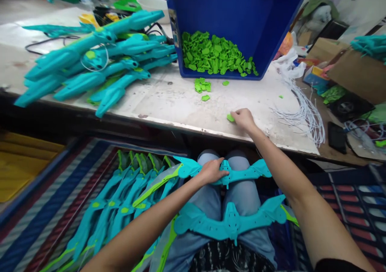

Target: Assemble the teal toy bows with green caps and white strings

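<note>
My left hand (212, 170) is closed around the middle of a teal winged plastic part (256, 171) lying across my knees. A second teal winged part (232, 220) rests on my lap, nearer my body. My right hand (243, 119) reaches onto the table edge, fingers pinched at a small green plastic piece (230, 118). A few more green pieces (202, 87) lie loose on the table in front of a tilted blue bin (259, 18) holding a heap of green pieces (215, 54).
A pile of teal toy bodies (90, 66) lies on the table's left. More teal and green parts (120, 207) fill a bag by my left leg. White cords (304, 107), a cardboard box (356, 66) and a black phone (337, 137) sit to the right.
</note>
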### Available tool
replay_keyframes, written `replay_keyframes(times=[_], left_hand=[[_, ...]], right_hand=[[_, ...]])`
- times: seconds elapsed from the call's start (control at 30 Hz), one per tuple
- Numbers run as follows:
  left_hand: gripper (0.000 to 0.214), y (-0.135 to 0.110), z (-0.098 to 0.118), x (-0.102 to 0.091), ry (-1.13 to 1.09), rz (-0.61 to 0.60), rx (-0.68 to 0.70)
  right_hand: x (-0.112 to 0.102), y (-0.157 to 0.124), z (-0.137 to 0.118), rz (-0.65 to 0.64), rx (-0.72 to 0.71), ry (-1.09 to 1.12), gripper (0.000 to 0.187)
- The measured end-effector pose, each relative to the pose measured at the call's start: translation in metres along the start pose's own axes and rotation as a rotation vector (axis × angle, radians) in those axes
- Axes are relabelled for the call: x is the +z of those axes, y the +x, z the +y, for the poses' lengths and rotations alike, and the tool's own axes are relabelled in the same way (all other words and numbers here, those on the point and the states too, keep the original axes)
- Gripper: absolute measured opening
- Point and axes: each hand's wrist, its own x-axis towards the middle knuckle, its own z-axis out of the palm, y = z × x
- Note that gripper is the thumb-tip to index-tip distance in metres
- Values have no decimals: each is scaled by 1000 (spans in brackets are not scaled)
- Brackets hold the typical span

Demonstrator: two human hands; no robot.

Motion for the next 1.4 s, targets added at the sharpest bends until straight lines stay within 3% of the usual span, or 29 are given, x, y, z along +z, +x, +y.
replay_keyframes(times=[0.07, 0.17, 0.27, 0.37, 0.47, 0.53, 0.6, 0.67, 0.77, 0.9, 1.0, 1.2, 1.4], left_hand=[[69, 3, 2, 4, -24, 12, 6], [66, 6, 1, 7, -41, 25, 28], [58, 10, -3, 8, -53, 38, 50], [52, 14, -7, 8, -54, 47, 70], [50, 19, -10, 7, -128, 20, 97], [48, 22, -13, 4, -246, -38, 108], [44, 25, -15, 1, -367, -108, 105], [38, 26, -19, -1, -478, -177, 90], [28, 28, -22, -4, -691, -283, 64], [23, 28, -22, -5, -899, -354, -8], [27, 28, -19, -6, -924, -341, -89], [32, 27, -22, -6, -932, -314, -116], [46, 21, -21, -8, -851, -367, 72]], right_hand=[[-4, -5, 14, 32, 68, -26, 33], [-4, -15, 29, 148, 8, -108, 33], [-5, -27, 38, 228, -130, -219, 27], [-10, -32, 46, 254, -429, -166, 20], [-17, -27, 55, 19, -787, -73, 28], [-21, -22, 60, -184, -860, -85, 27], [-24, -21, 64, -256, -850, -124, 23], [-24, -30, 66, -217, -833, -136, 20], [-17, -68, 71, -128, -840, -28, 16], [18, -138, 81, -175, -950, 124, 22], [50, -170, 92, -169, -924, 146, 21], [81, -177, 97, -48, -786, 262, 21], [86, -191, 88, -3, -601, 241, 16]])
